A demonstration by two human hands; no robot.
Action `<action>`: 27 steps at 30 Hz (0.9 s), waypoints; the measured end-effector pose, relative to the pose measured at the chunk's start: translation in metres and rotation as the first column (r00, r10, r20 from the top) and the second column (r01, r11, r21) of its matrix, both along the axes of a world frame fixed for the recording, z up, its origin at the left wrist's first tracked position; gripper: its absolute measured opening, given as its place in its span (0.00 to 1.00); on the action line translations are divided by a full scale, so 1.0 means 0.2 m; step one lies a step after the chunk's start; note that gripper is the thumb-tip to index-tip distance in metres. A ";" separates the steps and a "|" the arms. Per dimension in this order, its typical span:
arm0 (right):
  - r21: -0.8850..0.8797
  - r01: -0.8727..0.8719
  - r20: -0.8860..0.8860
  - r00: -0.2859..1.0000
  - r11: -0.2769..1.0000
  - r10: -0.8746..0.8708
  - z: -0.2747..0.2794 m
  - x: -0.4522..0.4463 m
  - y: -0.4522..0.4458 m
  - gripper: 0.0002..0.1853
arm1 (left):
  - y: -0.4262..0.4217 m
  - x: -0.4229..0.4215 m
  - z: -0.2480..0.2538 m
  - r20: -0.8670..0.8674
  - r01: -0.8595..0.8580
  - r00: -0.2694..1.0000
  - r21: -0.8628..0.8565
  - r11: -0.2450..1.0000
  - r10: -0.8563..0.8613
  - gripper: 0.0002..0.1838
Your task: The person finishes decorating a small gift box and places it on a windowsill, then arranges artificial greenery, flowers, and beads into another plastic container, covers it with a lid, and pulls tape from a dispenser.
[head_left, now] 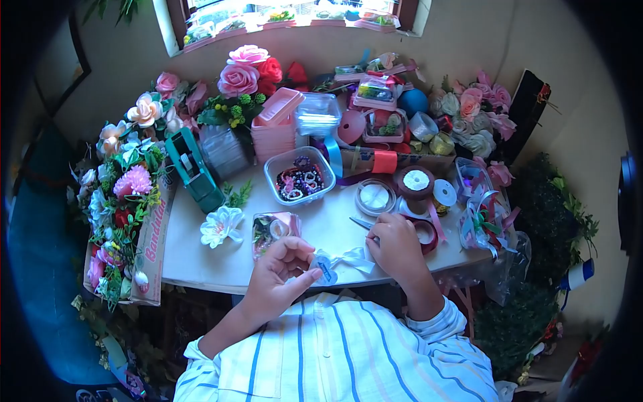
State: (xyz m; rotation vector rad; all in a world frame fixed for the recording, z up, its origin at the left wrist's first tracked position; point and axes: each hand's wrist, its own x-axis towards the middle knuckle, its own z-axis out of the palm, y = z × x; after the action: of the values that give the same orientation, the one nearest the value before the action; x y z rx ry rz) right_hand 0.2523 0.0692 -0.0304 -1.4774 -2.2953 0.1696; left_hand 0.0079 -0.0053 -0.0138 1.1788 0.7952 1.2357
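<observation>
Between thumb and fingers, my left hand [284, 268] holds a small light-blue tag [324, 269] with dark printing, near the table's front edge. A white ribbon bow [353, 260] lies just right of the tag, close to my right hand. My right hand [394, 244] is closed around scissors, whose blades [362, 222] point up and left; their handles are hidden in the fingers. Behind my left hand sits a small clear-lidded box [268, 231] with pink contents. A white fabric flower [222, 226] rests further left on the table.
A tub of beads [299, 177], a green tape dispenser [195, 171] and stacked pink trays [273, 137] stand behind. Ribbon spools [415, 182] are at the right, beside a ribbon-filled container [479, 214]. A cardboard box of artificial flowers [153, 248] stands left.
</observation>
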 end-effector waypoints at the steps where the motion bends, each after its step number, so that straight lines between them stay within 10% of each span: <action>1: -0.006 -0.008 0.001 1.000 1.000 0.008 0.00 -0.01 0.00 0.05 | 0.00 0.00 0.00 0.001 -0.008 1.000 -0.006 1.000 0.008 0.17; 7: 0.041 0.005 0.017 1.000 0.999 -0.006 -0.02 -0.01 0.03 0.05 | 0.00 0.00 0.01 -0.054 0.009 0.998 -0.041 0.999 -0.011 0.16; 15: -0.212 -0.455 -0.789 0.602 0.865 0.123 0.16 -0.09 -0.15 0.05 | 0.03 0.01 0.00 -0.186 -0.072 0.978 0.119 0.990 0.094 0.10; 27: 0.097 -0.347 -0.764 0.574 0.933 0.294 0.10 -0.26 -0.24 0.10 | 0.02 0.02 0.03 -0.379 -0.151 0.863 0.435 0.888 0.333 0.13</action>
State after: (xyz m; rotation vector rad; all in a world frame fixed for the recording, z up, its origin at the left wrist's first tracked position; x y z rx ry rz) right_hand 0.2007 0.0214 -0.0099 -0.7284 -1.7818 0.8244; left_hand 0.0121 -0.0023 -0.0081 1.7770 1.0976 1.3984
